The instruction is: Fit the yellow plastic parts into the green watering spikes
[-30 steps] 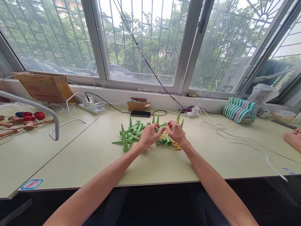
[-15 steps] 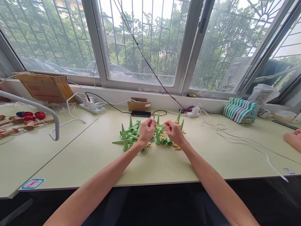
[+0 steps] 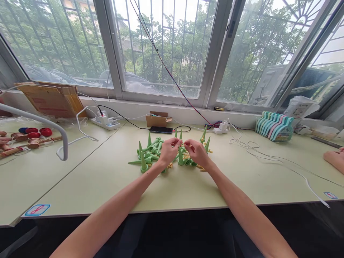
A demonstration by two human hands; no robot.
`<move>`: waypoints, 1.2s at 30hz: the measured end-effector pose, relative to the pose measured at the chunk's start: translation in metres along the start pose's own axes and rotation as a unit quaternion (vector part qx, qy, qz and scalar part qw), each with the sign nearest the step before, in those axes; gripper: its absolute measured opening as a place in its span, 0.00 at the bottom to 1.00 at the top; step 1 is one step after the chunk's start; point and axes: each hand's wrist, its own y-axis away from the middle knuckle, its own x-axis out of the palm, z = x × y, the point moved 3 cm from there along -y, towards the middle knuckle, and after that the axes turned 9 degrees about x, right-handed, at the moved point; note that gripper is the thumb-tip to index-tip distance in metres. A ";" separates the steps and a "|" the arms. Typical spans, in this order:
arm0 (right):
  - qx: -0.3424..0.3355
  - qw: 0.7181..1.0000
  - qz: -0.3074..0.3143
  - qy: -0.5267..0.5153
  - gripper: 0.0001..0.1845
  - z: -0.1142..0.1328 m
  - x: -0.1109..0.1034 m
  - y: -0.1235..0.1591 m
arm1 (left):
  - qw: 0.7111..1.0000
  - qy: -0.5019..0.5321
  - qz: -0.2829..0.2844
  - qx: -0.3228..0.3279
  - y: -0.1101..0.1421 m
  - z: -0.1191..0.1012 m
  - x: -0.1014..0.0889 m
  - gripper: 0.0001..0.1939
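Observation:
My left hand and my right hand hover over the middle of a heap of green plastic cone spikes. Fingers of both hands are pinched, their tips almost meeting. Whatever lies in either pinch is small and mostly hidden by the fingers. A green tip rises just behind my left hand; I cannot tell whether it is held. Left of my hands, a spike stands upright on its wide end among others lying down. Small yellow plastic pieces are scattered between and beneath my hands.
Behind the heap lie a black phone and a small cardboard box. A power strip and white cables flank them. Pastel plastic hangers stand at right. Another person's hand rests at the right edge.
My hands have come closer together, fingertips nearly touching. My right fingers have curled further inward. At the left edge, another person's fingers have come into view by the wooden pieces.

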 end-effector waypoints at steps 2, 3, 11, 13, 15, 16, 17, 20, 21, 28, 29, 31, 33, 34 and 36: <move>-0.001 1.000 -0.001 -0.006 0.11 0.001 0.000 0.001 | 1.000 0.007 -0.002 -0.008 0.000 0.002 0.000 0.20; -0.001 1.000 -0.003 -0.009 0.11 0.001 0.000 0.001 | 1.000 0.009 0.000 -0.010 0.000 0.002 0.000 0.20; 0.000 0.999 -0.016 -0.029 0.11 0.006 -0.002 0.001 | 0.999 0.007 0.040 -0.018 -0.001 0.006 0.002 0.21; -0.002 0.999 -0.016 -0.029 0.11 0.007 -0.002 0.001 | 0.999 0.011 0.046 -0.020 0.000 0.007 0.002 0.20; -0.005 0.999 -0.016 -0.028 0.11 0.007 -0.002 0.001 | 0.999 0.008 0.049 -0.020 0.000 0.008 0.003 0.20; -0.006 0.999 -0.017 -0.028 0.11 0.007 -0.002 0.001 | 0.999 0.004 0.050 -0.021 0.000 0.008 0.003 0.20; -0.007 0.999 -0.017 -0.029 0.11 0.007 -0.001 0.001 | 0.999 -0.001 0.050 -0.021 0.000 0.009 0.003 0.20; -0.006 0.999 -0.019 -0.030 0.11 0.007 -0.001 0.001 | 0.999 -0.007 0.046 -0.025 0.000 0.009 0.003 0.19; -0.003 0.999 -0.019 -0.030 0.11 0.007 -0.001 0.001 | 0.999 -0.006 0.044 -0.026 0.001 0.009 0.003 0.19; 0.002 0.999 -0.022 -0.035 0.11 0.008 0.000 0.001 | 0.999 -0.007 0.036 -0.032 0.002 0.007 0.003 0.19; 0.002 0.999 -0.024 -0.034 0.11 0.008 0.000 0.001 | 0.999 -0.007 0.034 -0.033 0.002 0.007 0.003 0.20; 0.004 0.999 -0.030 -0.029 0.10 0.008 -0.001 0.001 | 0.999 -0.009 0.031 -0.033 0.001 0.007 0.003 0.21; 0.010 0.999 -0.034 -0.022 0.10 0.008 -0.002 0.001 | 0.999 -0.010 0.026 -0.035 0.001 0.007 0.003 0.22; 0.013 0.999 -0.035 -0.020 0.11 0.008 -0.003 0.001 | 0.999 -0.011 0.024 -0.036 0.001 0.007 0.003 0.22; 0.017 0.999 -0.037 -0.017 0.11 0.008 -0.003 0.001 | 0.999 -0.017 0.016 -0.039 0.001 0.007 0.002 0.22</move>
